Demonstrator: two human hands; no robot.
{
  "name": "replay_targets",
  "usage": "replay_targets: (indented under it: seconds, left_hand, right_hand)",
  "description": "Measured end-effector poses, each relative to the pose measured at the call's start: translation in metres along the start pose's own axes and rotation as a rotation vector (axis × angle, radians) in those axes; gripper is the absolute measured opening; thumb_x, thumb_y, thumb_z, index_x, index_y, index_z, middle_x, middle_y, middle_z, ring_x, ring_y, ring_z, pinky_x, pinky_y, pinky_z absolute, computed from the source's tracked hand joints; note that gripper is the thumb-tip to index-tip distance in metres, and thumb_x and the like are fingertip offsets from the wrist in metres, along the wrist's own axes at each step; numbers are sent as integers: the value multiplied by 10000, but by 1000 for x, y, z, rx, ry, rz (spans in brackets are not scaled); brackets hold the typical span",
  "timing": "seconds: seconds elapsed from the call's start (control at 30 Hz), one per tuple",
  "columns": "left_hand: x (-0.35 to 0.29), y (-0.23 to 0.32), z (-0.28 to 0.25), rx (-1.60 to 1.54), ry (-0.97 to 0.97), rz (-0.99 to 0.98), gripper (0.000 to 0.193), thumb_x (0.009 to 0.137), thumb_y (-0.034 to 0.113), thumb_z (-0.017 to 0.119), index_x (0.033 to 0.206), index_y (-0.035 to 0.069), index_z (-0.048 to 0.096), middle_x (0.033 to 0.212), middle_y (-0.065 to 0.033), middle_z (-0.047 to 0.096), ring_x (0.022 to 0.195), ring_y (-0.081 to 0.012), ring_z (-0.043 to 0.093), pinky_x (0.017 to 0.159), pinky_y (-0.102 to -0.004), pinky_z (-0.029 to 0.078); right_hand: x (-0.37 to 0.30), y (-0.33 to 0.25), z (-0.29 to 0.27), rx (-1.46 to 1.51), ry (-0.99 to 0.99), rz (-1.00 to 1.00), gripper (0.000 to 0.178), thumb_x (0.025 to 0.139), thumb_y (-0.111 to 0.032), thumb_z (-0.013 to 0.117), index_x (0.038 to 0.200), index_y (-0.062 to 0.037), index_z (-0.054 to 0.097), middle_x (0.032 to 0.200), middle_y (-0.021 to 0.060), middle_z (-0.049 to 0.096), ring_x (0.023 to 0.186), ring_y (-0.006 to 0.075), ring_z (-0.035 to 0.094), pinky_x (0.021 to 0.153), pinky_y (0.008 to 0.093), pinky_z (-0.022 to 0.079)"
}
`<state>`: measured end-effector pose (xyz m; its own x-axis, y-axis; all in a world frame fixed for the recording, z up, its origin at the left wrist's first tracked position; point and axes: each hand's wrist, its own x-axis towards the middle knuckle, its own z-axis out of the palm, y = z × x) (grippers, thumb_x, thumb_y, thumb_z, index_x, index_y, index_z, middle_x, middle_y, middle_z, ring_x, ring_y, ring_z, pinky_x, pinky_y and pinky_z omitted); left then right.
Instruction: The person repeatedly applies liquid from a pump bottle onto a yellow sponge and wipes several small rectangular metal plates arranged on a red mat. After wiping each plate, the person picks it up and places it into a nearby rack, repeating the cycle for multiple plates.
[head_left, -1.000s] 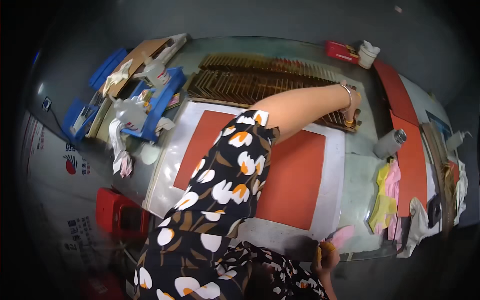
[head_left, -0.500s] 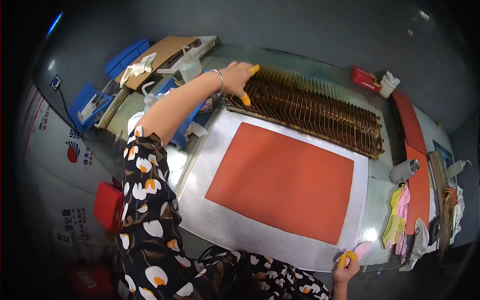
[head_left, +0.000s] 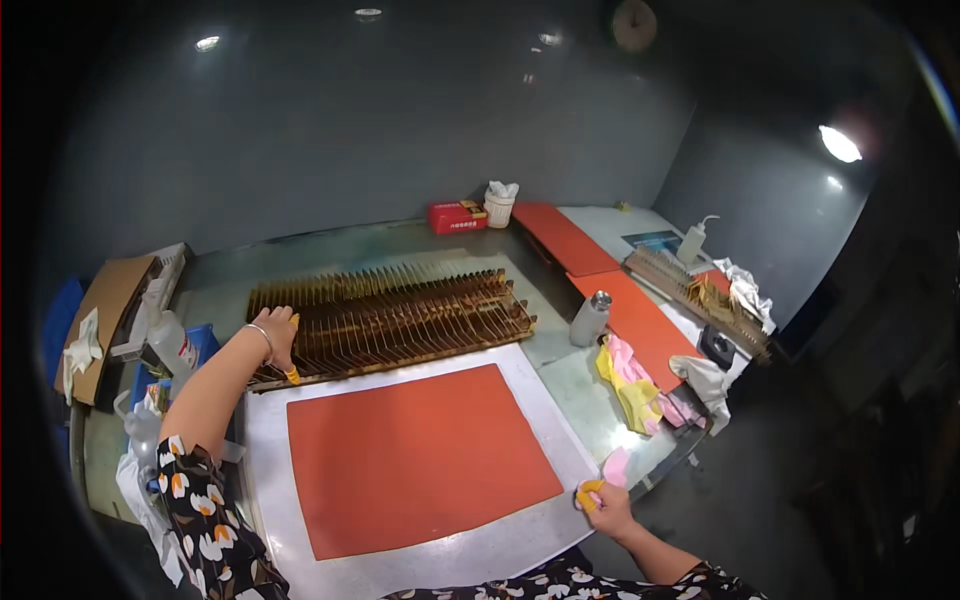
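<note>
now left hand (head_left: 277,342) touches slotted rack (head_left: 400,315).

Red box (head_left: 457,216) and white cup (head_left: 499,208) at tabletop's far edge. Metal canister (head_left: 590,318) right of centre. Yellow and pink cloths (head_left: 632,383) just beside it. Spray bottle (head_left: 692,240) far right.

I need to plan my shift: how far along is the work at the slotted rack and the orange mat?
Set up: the orange mat lies flat on its white board, with nothing on it. In hand: the left hand, yellow-tipped, rests on the left end of the brass-coloured slotted rack; the right hand grips the table edge beside a pink cloth. Left: the rack looks full of thin plates.
</note>
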<state>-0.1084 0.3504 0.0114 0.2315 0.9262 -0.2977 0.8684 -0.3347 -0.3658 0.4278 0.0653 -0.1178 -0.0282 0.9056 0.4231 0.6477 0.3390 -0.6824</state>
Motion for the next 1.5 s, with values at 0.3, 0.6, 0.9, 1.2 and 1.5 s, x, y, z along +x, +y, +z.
replay_targets:
  seconds: [0.3,0.6,0.9,1.2,1.5]
  left_hand:
    - [-19,-18,14,-50,87,21,1029,486,538,787,1295,-4,453,1241,-200,482,1195,-320,444,1003,-416,337]
    - [1,2,-16,59,-240,-51,831,629,486,756,1299,75,487,1284,-114,478,1233,-270,421,973,-435,330]
    - [8,-13,-5,46,-278,-65,761,630,436,756,1257,73,523,1198,-107,531,1161,-278,490,924,-427,375]
    - [-10,-21,-14,3,-296,-65,762,595,368,777,1241,50,529,1176,-124,543,1119,-289,526,885,-438,428]
    - [-32,-29,-12,-2,-95,13,868,527,305,787,1272,10,453,1128,-191,527,1102,-344,504,892,-416,445]
  right_hand:
    - [2,1,11,-76,-6,-133,54,819,-66,636,842,-18,627,647,77,627,553,164,616,513,275,474]
    - [-6,-14,0,36,-10,-30,68,850,-40,589,865,26,590,659,78,592,547,129,560,515,249,442]
    - [2,-7,-2,45,-35,-58,86,857,-44,587,886,37,577,658,85,587,542,133,556,501,251,434]
    - [-5,0,-2,56,-43,-51,79,859,-42,585,884,33,578,656,87,584,531,138,556,497,253,432]
    - [-6,3,-5,-4,-24,-40,50,827,-16,595,869,10,584,662,95,597,551,154,596,506,270,445]
